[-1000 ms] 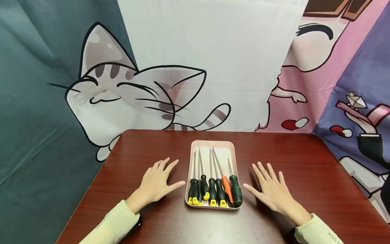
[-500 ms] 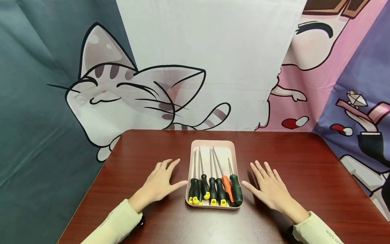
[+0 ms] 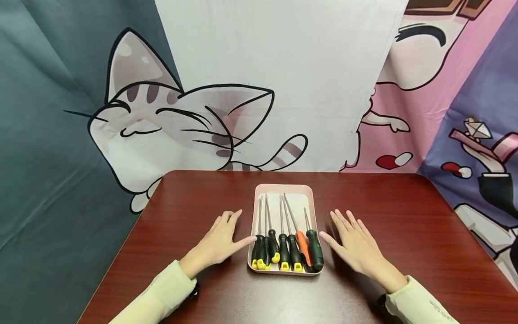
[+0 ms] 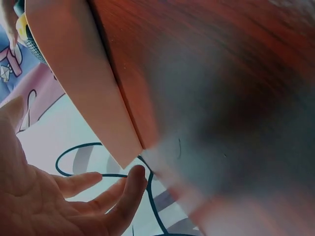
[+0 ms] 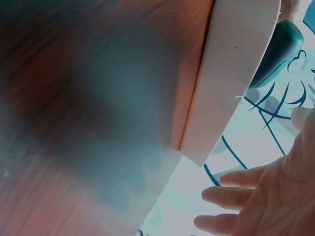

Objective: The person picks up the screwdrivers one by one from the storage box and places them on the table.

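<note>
A shallow pale pink tray [image 3: 284,188] stands on the table with several screwdrivers in it, shafts pointing away from the person. Most have black handles with yellow ends, such as the black-and-yellow screwdriver [image 3: 283,254]; an orange-handled screwdriver [image 3: 302,247] and a dark green-handled screwdriver [image 3: 314,251] lie at the right. My left hand [image 3: 216,240] is spread at the tray's left, its thumb overlapping the left rim in the head view. My right hand [image 3: 360,247] is spread at the right, thumb tip near the green handle. Both hold nothing. Each wrist view shows the tray's side wall [image 4: 81,73] beside loose fingers.
The reddish-brown wooden table [image 3: 210,193] extends around the tray. Behind it hangs a cloth backdrop [image 3: 323,67] printed with a cartoon cat and figures. Pale green sleeves [image 3: 162,288] cover both forearms.
My left hand has moved right toward the tray, its thumb now over the left rim. My right hand has shifted slightly left, closer to the tray. The screwdrivers lie as before.
</note>
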A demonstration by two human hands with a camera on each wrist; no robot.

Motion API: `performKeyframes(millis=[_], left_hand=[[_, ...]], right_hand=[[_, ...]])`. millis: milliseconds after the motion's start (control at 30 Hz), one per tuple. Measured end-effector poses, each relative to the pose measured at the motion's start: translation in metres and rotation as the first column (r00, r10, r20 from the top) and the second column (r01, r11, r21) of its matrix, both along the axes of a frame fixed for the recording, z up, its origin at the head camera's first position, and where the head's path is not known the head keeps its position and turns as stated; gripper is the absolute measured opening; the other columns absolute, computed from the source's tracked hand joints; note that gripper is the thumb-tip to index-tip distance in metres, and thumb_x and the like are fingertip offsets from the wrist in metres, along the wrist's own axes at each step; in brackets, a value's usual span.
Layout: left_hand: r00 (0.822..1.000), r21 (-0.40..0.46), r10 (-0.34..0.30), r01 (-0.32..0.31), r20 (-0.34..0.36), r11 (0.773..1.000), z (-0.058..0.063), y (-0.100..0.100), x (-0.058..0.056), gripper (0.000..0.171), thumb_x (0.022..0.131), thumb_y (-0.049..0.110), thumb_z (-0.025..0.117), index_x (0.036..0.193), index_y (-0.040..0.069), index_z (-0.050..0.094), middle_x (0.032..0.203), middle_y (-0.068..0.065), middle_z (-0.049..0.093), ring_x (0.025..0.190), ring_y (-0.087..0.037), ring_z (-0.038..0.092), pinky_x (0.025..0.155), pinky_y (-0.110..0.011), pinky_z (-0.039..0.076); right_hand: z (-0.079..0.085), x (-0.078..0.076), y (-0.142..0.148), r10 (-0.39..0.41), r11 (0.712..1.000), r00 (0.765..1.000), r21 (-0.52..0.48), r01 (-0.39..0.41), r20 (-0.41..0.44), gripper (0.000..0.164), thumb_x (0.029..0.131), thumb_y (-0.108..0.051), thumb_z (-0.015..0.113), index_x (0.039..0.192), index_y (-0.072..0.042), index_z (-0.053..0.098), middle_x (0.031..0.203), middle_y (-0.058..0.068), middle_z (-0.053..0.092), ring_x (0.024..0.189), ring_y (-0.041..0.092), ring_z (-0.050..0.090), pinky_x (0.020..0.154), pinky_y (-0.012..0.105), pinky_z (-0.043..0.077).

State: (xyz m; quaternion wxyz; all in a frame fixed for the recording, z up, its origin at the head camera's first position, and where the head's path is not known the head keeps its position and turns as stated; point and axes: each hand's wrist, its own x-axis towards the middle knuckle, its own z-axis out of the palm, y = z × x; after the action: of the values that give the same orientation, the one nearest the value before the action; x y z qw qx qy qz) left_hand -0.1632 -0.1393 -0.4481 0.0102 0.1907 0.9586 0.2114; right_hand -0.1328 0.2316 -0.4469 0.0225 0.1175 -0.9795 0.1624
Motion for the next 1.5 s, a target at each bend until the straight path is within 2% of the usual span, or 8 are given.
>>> performKeyframes(millis=[333, 500, 600, 700, 800, 1067, 1300, 1500], left_hand=[[0.992, 0.063, 0.011, -0.019, 0.129, 0.998, 0.002, 0.007, -0.004, 0.099, 0.087, 0.077, 0.051, 0.151, 0.003, 0.038, 0.142, -0.019, 0.045, 0.127, -0.036, 0.049, 0.106, -0.052, 0.043], [0.988, 0.076, 0.020, -0.032, 0.152, 0.997, 0.004, 0.010, -0.006, 0.096, 0.087, 0.075, 0.052, 0.149, 0.002, 0.041, 0.134, -0.016, 0.050, 0.111, -0.027, 0.055, 0.101, -0.051, 0.046], [0.989, 0.096, 0.014, -0.028, 0.150, 0.995, 0.004, 0.012, -0.007, 0.090, 0.090, 0.068, 0.055, 0.147, -0.001, 0.044, 0.125, -0.015, 0.054, 0.103, -0.025, 0.055, 0.097, -0.050, 0.047], [0.990, 0.115, 0.005, -0.022, 0.140, 0.993, 0.004, 0.014, -0.008, 0.081, 0.094, 0.059, 0.058, 0.144, -0.004, 0.047, 0.119, -0.014, 0.057, 0.106, -0.027, 0.055, 0.098, -0.050, 0.046], [0.990, 0.126, 0.000, -0.018, 0.138, 0.992, 0.002, 0.016, -0.009, 0.075, 0.096, 0.053, 0.060, 0.141, -0.006, 0.049, 0.113, -0.012, 0.058, 0.108, -0.029, 0.055, 0.098, -0.051, 0.046], [0.993, 0.128, -0.020, 0.005, 0.115, 0.992, 0.000, 0.016, -0.009, 0.070, 0.095, 0.047, 0.064, 0.136, -0.009, 0.053, 0.108, -0.011, 0.061, 0.101, -0.027, 0.058, 0.096, -0.052, 0.046], [0.993, 0.134, -0.008, -0.007, 0.116, 0.991, -0.002, 0.018, -0.009, 0.067, 0.096, 0.043, 0.065, 0.135, -0.009, 0.053, 0.109, -0.013, 0.063, 0.107, -0.031, 0.059, 0.098, -0.053, 0.046], [0.993, 0.134, -0.015, -0.001, 0.119, 0.991, -0.002, 0.018, -0.007, 0.066, 0.095, 0.044, 0.065, 0.136, -0.007, 0.053, 0.110, -0.013, 0.063, 0.105, -0.029, 0.059, 0.097, -0.052, 0.047]], right_hand=[[0.010, -0.005, -0.009, 0.014, 1.000, 0.999, -0.027, -0.015, -0.051, 0.081, 0.098, -0.063, 0.044, 0.146, 0.003, 0.046, 0.149, 0.023, 0.043, 0.139, 0.047, 0.034, 0.113, 0.062, 0.028], [0.012, -0.007, -0.013, -0.006, 0.994, 0.995, -0.113, -0.005, -0.097, 0.072, 0.099, -0.052, 0.055, 0.140, 0.007, 0.050, 0.141, 0.026, 0.050, 0.130, 0.045, 0.045, 0.104, 0.062, 0.039], [0.014, -0.009, -0.016, -0.006, 0.980, 0.988, -0.196, -0.025, -0.154, 0.058, 0.096, -0.037, 0.065, 0.131, 0.008, 0.057, 0.128, 0.025, 0.060, 0.112, 0.040, 0.059, 0.096, 0.058, 0.048], [0.017, -0.011, -0.018, 0.006, 0.958, 0.979, -0.280, -0.064, -0.204, 0.045, 0.091, -0.023, 0.073, 0.122, 0.008, 0.063, 0.110, 0.022, 0.066, 0.086, 0.028, 0.068, 0.081, 0.048, 0.057], [0.020, -0.014, -0.020, 0.008, 0.940, 0.976, -0.332, -0.082, -0.218, 0.040, 0.087, -0.016, 0.077, 0.118, 0.008, 0.066, 0.099, 0.018, 0.068, 0.071, 0.019, 0.067, 0.066, 0.040, 0.059], [0.026, -0.015, -0.024, 0.007, 0.935, 0.990, -0.351, -0.056, -0.140, 0.034, 0.083, -0.013, 0.080, 0.106, 0.009, 0.069, 0.076, 0.006, 0.064, 0.061, 0.011, 0.059, 0.058, 0.028, 0.053], [0.030, -0.012, -0.034, 0.017, 0.929, 1.000, -0.369, -0.021, -0.013, 0.040, 0.084, -0.023, 0.080, 0.104, 0.010, 0.068, 0.062, -0.004, 0.056, 0.036, 0.004, 0.051, 0.065, 0.028, 0.054], [0.026, -0.007, -0.044, 0.021, 0.942, 0.998, -0.332, -0.040, -0.060, 0.039, 0.083, -0.021, 0.081, 0.100, 0.011, 0.067, 0.057, -0.007, 0.053, 0.046, 0.004, 0.049, 0.062, 0.030, 0.054]])
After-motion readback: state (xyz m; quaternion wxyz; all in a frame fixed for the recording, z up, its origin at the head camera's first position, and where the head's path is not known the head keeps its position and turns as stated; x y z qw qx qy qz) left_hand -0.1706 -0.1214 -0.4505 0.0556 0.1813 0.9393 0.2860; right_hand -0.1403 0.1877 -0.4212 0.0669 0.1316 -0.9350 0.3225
